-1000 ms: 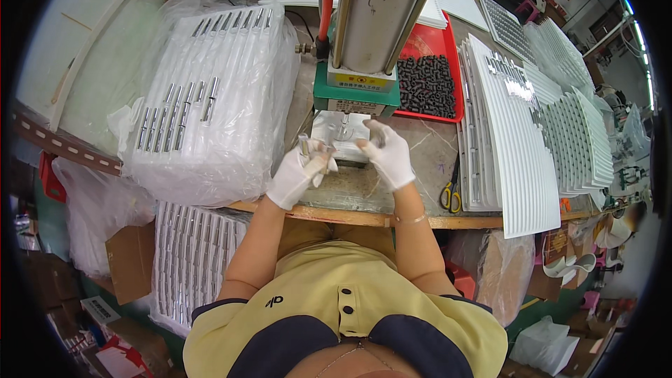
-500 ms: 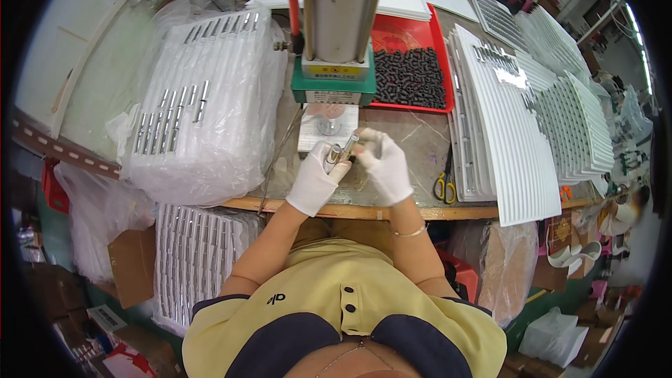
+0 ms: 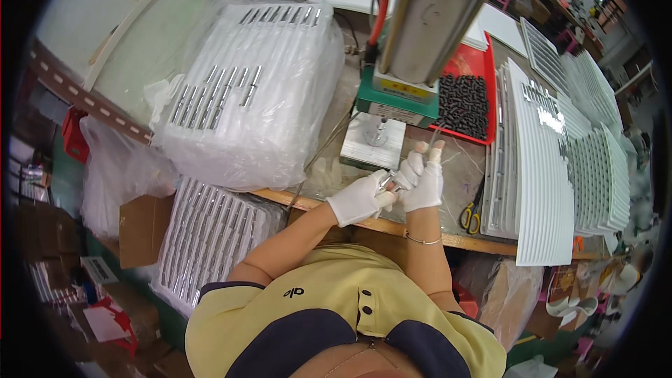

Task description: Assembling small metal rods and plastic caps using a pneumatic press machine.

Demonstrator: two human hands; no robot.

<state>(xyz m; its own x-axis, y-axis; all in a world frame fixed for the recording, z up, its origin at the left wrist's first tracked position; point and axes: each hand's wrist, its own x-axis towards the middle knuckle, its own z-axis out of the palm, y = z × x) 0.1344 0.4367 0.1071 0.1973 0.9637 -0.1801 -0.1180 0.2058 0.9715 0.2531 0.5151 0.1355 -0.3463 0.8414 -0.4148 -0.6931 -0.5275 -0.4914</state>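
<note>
My left hand, in a white glove with bare fingertips, is closed on a short shiny metal tube near the table's front edge. Right against it, my gloved right hand points its fingers up and away. A slim silver tube shows between its fingertips. Parts of both pieces are hidden by the fingers. Just beyond the hands sits a metal base block with a small upright peg, below the green head of a press.
A red tray of small black cylindrical parts stands behind the right hand. Yellow-handled scissors lie to the right, beside stacked white ridged trays. At left, plastic-wrapped white trays hold silver tubes. The press column rises ahead.
The view has shifted, so the bench appears farther right and tilted. My hands have drawn back from the base block and closer together. My right fingers now point upward with a tube.
</note>
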